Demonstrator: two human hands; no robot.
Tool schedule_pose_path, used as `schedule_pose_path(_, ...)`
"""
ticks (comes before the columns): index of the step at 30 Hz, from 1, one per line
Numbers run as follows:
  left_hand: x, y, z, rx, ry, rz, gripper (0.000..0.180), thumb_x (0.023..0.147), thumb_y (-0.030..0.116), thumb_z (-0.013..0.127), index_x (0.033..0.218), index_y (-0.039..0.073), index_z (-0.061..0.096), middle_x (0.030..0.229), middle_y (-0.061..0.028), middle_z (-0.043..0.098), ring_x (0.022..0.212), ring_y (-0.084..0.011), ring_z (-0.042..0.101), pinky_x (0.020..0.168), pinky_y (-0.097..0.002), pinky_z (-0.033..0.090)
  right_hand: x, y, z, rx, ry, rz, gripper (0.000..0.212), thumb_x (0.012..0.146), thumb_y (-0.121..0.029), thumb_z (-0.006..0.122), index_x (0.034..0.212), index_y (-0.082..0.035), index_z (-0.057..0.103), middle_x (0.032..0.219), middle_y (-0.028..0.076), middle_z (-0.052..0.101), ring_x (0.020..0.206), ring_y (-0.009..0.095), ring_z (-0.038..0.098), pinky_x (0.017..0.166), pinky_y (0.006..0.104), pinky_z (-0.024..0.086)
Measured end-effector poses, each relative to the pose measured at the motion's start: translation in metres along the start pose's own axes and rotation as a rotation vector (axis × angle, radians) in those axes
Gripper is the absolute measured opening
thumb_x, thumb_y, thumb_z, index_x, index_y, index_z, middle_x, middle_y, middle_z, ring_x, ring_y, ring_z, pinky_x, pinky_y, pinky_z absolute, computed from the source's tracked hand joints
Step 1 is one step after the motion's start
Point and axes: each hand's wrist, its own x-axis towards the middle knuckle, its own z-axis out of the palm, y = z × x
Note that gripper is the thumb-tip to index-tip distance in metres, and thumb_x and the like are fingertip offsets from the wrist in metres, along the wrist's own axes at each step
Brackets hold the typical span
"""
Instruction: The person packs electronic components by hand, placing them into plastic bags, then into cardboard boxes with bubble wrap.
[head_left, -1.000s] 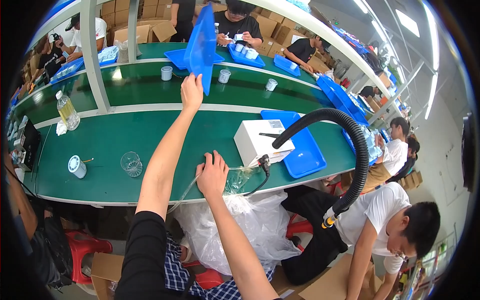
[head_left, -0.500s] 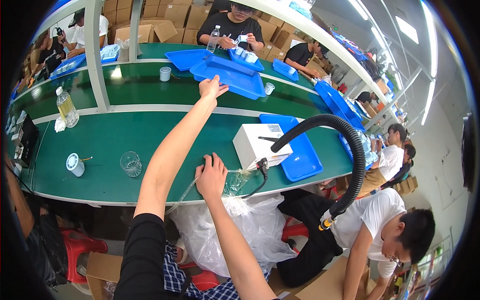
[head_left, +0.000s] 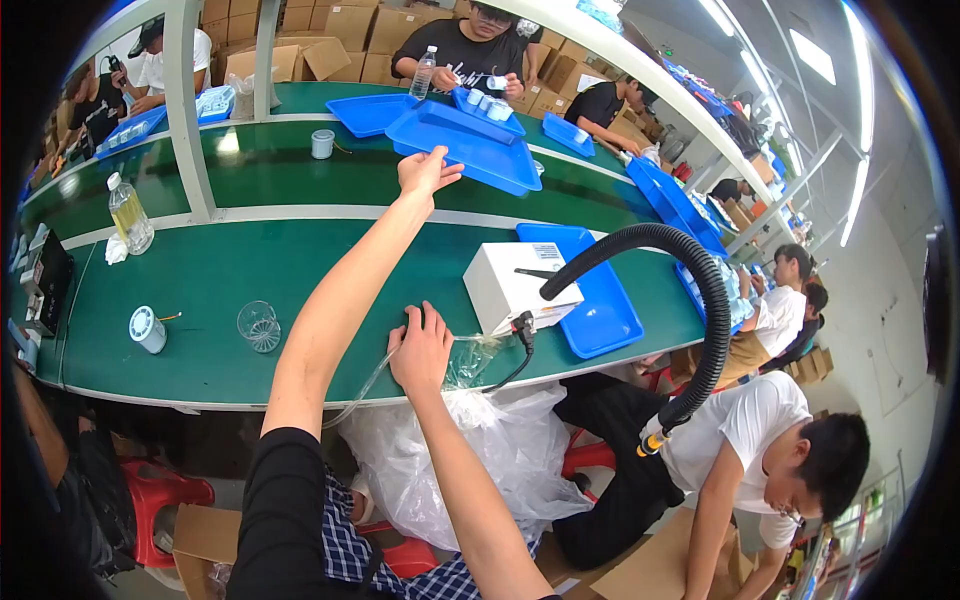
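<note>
Left hand is stretched far across the green bench, arm near full extension, thumb and fingers pinched on the near rim of an empty blue tray. The tray sits roughly flat on the middle lane, so it extends away from the grip and to its right; only the near-left edge is in the fingers. Can't tell if the tray is fully resting on the surface or slightly lifted at the held edge. Right hand is well back from that grip, close to the body, palm down with fingers spread flat on a clear plastic bag at the bench's near edge; pressing, not pinching. A black cable runs just right of that hand, toward a white box that half overlaps another blue tray. A black flexible hose arcs over both. Progress, as a judgement: the far tray is gripped and level but sits well beyond the near lane, so any pull back toward the body looks not yet done; the bag under the right hand looks only held in place. Left of the right hand, well apart: a clear glass cup and a small white spool. An oil-coloured bottle stands further out left. Other people work at the far side and at lower right, none touching the held tray.
</note>
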Motion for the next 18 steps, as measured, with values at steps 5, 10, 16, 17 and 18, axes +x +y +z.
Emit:
schedule_pose_path(5, 0.000, 0.001, -0.007, 0.043, 0.007, -0.017, 0.022, 0.080, 0.013, 0.063, 0.067, 0.001, 0.049, 0.069, -0.0089, 0.056, 0.064, -0.0245, 0.067, 0.056, -0.0288, 0.057, 0.000, -0.002, -0.002, -0.001, -0.008, 0.001, 0.031, 0.081, -0.018, 0.051, 0.109, -0.006, 0.053, 0.125, 0.014, 0.048, 0.117, 0.027, 0.042, 0.097, 0.0398, 0.031)
schedule_pose_path(10, -0.003, -0.004, -0.012, 0.085, 0.013, -0.026, 0.022, 0.078, 0.016, 0.065, 0.067, 0.002, 0.051, 0.069, -0.0072, 0.057, 0.063, -0.0214, 0.066, 0.053, -0.0260, 0.055, 0.000, 0.000, 0.001, 0.004, 0.016, 0.000, 0.029, 0.080, -0.017, 0.051, 0.107, -0.008, 0.054, 0.123, 0.014, 0.049, 0.116, 0.029, 0.043, 0.096, 0.0391, 0.032)
schedule_pose_path(16, -0.007, -0.007, -0.016, 0.150, 0.029, -0.029, 0.024, 0.076, 0.022, 0.067, 0.069, 0.003, 0.054, 0.069, -0.0054, 0.058, 0.062, -0.0182, 0.066, 0.049, -0.0229, 0.050, 0.000, -0.001, -0.001, 0.004, -0.010, 0.005, 0.031, 0.081, -0.018, 0.050, 0.109, -0.006, 0.053, 0.125, 0.015, 0.048, 0.117, 0.028, 0.042, 0.098, 0.0401, 0.031)
schedule_pose_path(17, -0.007, -0.007, -0.017, 0.154, 0.022, -0.024, 0.025, 0.075, 0.024, 0.067, 0.069, 0.003, 0.054, 0.069, -0.0053, 0.058, 0.062, -0.0178, 0.066, 0.048, -0.0227, 0.049, 0.001, -0.001, -0.001, 0.002, -0.004, 0.001, 0.031, 0.081, -0.018, 0.050, 0.109, -0.006, 0.053, 0.125, 0.015, 0.048, 0.117, 0.028, 0.043, 0.098, 0.0400, 0.031)
schedule_pose_path(18, -0.009, -0.008, -0.018, 0.153, 0.021, -0.024, 0.025, 0.075, 0.024, 0.067, 0.069, 0.003, 0.054, 0.069, -0.0053, 0.058, 0.062, -0.0178, 0.066, 0.048, -0.0227, 0.049, 0.000, -0.001, -0.001, 0.001, -0.003, 0.001, 0.031, 0.081, -0.018, 0.050, 0.109, -0.006, 0.053, 0.125, 0.015, 0.048, 0.117, 0.028, 0.043, 0.098, 0.0400, 0.031)
